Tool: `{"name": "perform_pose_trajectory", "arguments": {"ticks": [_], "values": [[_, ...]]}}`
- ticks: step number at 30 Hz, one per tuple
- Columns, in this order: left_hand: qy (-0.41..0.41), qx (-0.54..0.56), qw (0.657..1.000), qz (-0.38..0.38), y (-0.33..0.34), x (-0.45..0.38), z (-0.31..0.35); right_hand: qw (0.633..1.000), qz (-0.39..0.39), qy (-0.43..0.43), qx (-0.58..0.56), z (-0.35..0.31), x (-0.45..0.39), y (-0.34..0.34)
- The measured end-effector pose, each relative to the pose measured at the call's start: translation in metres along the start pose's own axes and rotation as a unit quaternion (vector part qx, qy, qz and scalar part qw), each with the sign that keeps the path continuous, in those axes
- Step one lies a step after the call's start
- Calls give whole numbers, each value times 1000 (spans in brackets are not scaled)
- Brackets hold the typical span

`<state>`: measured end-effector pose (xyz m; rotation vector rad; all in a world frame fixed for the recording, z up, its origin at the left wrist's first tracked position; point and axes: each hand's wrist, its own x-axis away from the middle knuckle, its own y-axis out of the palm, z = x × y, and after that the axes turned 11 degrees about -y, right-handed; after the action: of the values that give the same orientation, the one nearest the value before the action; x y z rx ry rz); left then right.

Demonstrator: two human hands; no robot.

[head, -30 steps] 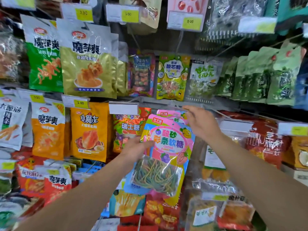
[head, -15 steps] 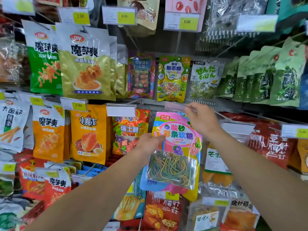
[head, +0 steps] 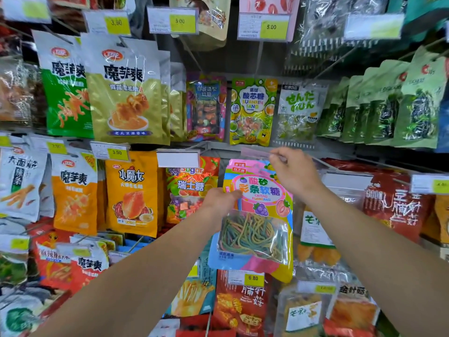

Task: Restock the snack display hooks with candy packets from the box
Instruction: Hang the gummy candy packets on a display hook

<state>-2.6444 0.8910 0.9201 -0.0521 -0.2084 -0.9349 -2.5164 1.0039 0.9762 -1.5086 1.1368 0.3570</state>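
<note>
A pink and yellow candy packet [head: 263,215] with rainbow sour strips behind a clear window hangs in the middle of the display, with at least one more of the same kind behind it. My left hand [head: 220,203] grips the packet's left edge, thumb on its front. My right hand [head: 295,171] is at the packet's top right, fingers curled and pinching the clear price tag holder [head: 255,152] at the tip of the hook. The hook itself is mostly hidden by my hand. The box is out of sight.
Snack bags hang densely on all sides: gold konjac bags [head: 126,93] at upper left, an orange bag [head: 132,193] and a Swiss sugar packet [head: 190,188] to the left, green seaweed packs [head: 388,105] at upper right, red bags [head: 393,203] to the right. A blank label holder [head: 178,158] juts out.
The candy packet has moved right and up, closer to the hook. My left hand followed with it, and my right hand stayed at the hook's tip.
</note>
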Motion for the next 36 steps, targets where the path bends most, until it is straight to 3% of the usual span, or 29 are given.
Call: {"name": "perform_pose_trajectory", "arguments": {"ticks": [13, 18, 26, 30, 36], "values": [[14, -29, 999, -22, -3, -3, -14, 999, -8, -41, 20, 9, 71, 25], [4, 18, 999, -37, 0, -4, -20, 1000, -23, 21, 6, 19, 92, 40], [-1, 8, 1000, -11, -2, -20, -33, 990, -42, 108, -76, 33, 127, 60], [50, -65, 996, 19, -6, -37, -49, 991, -49, 108, -66, 41, 138, 70], [165, -234, 957, 45, -16, -48, -52, 990, -65, 128, -6, 44, 115, 83]]}}
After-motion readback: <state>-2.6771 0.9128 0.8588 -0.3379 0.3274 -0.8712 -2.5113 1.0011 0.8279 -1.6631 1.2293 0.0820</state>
